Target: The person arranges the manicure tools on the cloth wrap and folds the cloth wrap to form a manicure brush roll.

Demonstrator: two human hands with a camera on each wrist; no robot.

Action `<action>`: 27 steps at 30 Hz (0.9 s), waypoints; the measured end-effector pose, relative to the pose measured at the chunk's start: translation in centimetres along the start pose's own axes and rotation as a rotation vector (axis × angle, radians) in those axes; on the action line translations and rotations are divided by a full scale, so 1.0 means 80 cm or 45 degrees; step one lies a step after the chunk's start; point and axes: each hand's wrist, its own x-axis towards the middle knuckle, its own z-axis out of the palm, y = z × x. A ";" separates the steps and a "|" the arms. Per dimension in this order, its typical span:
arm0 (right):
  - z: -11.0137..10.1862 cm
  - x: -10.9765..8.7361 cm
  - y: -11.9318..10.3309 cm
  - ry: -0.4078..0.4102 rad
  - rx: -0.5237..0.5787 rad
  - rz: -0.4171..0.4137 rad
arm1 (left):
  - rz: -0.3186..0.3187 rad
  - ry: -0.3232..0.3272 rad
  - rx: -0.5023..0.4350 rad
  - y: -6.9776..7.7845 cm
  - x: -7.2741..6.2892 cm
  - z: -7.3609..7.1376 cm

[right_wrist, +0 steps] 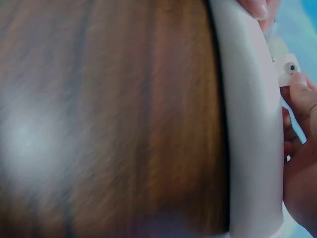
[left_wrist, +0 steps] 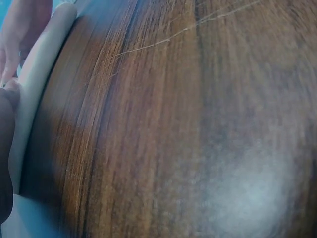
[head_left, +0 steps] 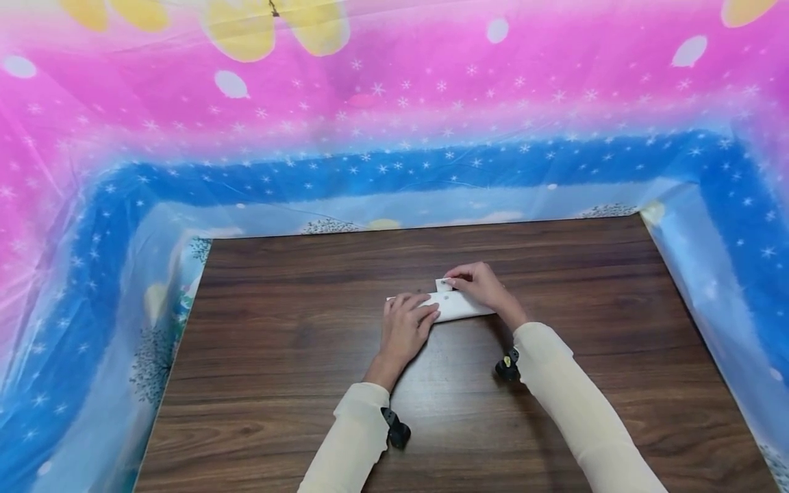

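A long white item like a folded pouch lies near the middle of the table, its long side running left to right. My left hand rests on its left end, the fingers laid over the top. At the far edge, my right hand pinches a small white tab that sticks up from the pouch. A round metal snap shows on that tab beside my thumb in the right wrist view. Another small round stud sits on the pouch's upper face. The left wrist view catches only part of my left hand.
The dark wood-grain table surrounds the pouch on all sides. A pink and blue patterned cloth hangs behind the table and along its sides. Black cameras are strapped at both cream sleeves.
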 end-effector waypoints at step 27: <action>0.000 -0.039 0.007 0.045 -0.901 -0.733 | -0.014 0.019 -0.029 0.001 0.001 0.004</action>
